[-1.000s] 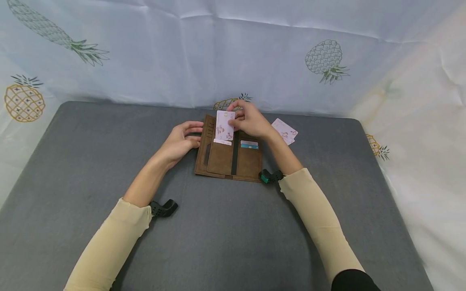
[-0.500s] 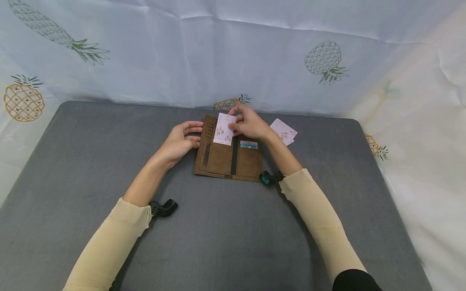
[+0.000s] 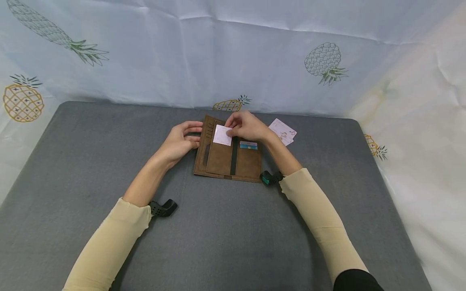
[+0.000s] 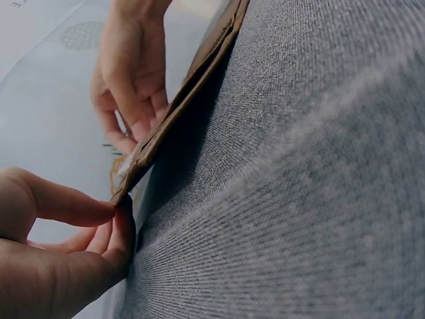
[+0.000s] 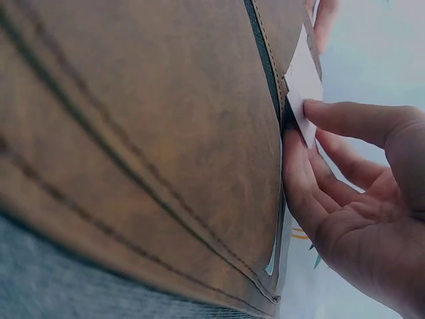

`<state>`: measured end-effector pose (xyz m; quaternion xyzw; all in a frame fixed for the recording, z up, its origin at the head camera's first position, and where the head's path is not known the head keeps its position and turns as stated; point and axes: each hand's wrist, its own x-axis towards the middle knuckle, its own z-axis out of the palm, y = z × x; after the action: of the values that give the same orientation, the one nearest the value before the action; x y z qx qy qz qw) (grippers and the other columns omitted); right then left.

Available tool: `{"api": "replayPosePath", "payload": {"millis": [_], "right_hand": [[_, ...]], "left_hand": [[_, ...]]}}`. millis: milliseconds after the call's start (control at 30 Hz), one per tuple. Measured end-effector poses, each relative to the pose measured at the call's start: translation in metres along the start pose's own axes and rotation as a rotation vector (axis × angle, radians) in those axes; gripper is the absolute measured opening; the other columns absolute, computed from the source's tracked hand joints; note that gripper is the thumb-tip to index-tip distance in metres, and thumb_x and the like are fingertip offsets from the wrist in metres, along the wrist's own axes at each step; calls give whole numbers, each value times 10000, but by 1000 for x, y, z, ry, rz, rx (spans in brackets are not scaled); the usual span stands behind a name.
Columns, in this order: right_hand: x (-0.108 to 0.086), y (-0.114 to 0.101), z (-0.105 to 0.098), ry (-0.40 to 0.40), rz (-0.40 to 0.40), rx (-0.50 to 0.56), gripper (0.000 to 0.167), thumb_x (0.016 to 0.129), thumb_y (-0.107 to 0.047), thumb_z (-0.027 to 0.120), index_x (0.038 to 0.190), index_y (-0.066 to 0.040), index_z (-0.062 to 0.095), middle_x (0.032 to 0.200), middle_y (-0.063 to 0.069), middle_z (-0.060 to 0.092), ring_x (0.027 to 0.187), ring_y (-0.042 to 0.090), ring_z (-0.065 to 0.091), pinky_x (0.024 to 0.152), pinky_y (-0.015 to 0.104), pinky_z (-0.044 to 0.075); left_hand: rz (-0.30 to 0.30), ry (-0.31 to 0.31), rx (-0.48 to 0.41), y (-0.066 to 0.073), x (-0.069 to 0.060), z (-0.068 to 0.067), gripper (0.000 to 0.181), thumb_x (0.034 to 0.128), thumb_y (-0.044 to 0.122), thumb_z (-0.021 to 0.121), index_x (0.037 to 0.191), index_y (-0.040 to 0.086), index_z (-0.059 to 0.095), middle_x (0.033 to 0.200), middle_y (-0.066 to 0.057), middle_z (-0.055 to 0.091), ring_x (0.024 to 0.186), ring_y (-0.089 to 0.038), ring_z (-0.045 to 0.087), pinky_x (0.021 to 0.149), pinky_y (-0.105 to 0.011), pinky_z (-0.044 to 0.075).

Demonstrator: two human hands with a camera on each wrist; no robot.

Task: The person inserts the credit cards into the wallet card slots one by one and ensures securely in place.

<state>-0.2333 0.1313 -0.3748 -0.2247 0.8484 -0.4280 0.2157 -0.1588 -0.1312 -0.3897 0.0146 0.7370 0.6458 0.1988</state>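
A brown wallet (image 3: pixel 220 161) lies spread on the grey table, its slots facing up. My left hand (image 3: pixel 179 142) pinches the wallet's left edge between thumb and fingers, which the left wrist view shows close up. With thumb and fingers my right hand (image 3: pixel 248 126) pinches a pink card (image 3: pixel 222 136) by its right side. The card's lower part is hidden in the left inner slot. In the right wrist view the card (image 5: pixel 305 80) stands at the slot's mouth. A pink-and-blue card (image 3: pixel 248 145) peeks from the slot on the right panel.
Beyond my right wrist, a few loose pink cards (image 3: pixel 282 131) overlap on the grey table (image 3: pixel 225 230). A white curtain (image 3: pixel 204 52) with pineapple prints hangs along the table's back edge and right side.
My right hand has moved down towards me, and the pink card has slid deeper into the left inner slot, so less of it shows. The left hand stays put on the wallet's edge.
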Motion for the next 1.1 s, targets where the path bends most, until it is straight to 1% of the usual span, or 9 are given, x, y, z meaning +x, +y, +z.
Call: {"api": "replayPosePath", "payload": {"millis": [100, 200, 333, 433, 667, 900, 1100], "right_hand": [[-1, -1, 0, -26, -8, -29, 148, 989, -43, 755, 1124, 16, 746, 1031, 135, 761, 937, 205, 731, 878, 308, 604], [-2, -1, 1, -46, -9, -35, 121, 986, -50, 760, 1096, 1, 763, 1063, 150, 784, 971, 223, 767, 898, 337, 625], [-3, -1, 1, -67, -17, -31, 92, 983, -56, 767, 1065, -17, 776, 1059, 147, 795, 971, 211, 779, 890, 334, 629], [-3, -1, 2, -82, -31, -32, 74, 986, -64, 766, 1045, -28, 793, 1048, 139, 804, 954, 188, 779, 876, 316, 625], [-4, -1, 1, -102, -56, -51, 82, 993, -81, 762, 1034, -38, 819, 1025, 129, 810, 884, 147, 754, 815, 278, 595], [-4, -1, 1, -109, -72, -84, 91, 986, -77, 774, 1036, -31, 834, 1013, 131, 813, 869, 136, 745, 801, 265, 594], [-3, 0, 1, -109, -83, -104, 97, 984, -84, 780, 1038, -33, 842, 1038, 139, 819, 886, 139, 757, 811, 272, 601]], "left_hand": [[-1, -2, -1, 0, 0, 0, 690, 1002, -174, 492, 1652, 35, 388, 1650, -225, 433, 1409, -391, 562, 1059, -344, 539], [-2, -4, -1, 1, -1, 0, 691, 1002, -174, 493, 1653, 33, 385, 1652, -227, 432, 1416, -394, 561, 1056, -339, 541], [0, -6, -2, 1, -2, 0, 689, 1003, -173, 492, 1652, 30, 384, 1651, -230, 429, 1417, -393, 564, 1014, -290, 549], [0, -9, -6, 1, -2, 0, 689, 1003, -174, 488, 1653, 27, 380, 1651, -231, 425, 1416, -393, 564, 1003, -278, 549], [-2, -12, -11, 1, -2, -1, 696, 998, -176, 487, 1655, 25, 376, 1651, -235, 423, 1418, -402, 563, 1071, -353, 537], [-3, -16, -13, 1, -2, -1, 699, 996, -179, 483, 1655, 27, 376, 1651, -232, 420, 1417, -398, 562, 1066, -347, 537], [-3, -19, -11, 1, -3, -1, 699, 998, -178, 482, 1657, 25, 370, 1654, -237, 412, 1431, -403, 548, 1113, -404, 519]]}}
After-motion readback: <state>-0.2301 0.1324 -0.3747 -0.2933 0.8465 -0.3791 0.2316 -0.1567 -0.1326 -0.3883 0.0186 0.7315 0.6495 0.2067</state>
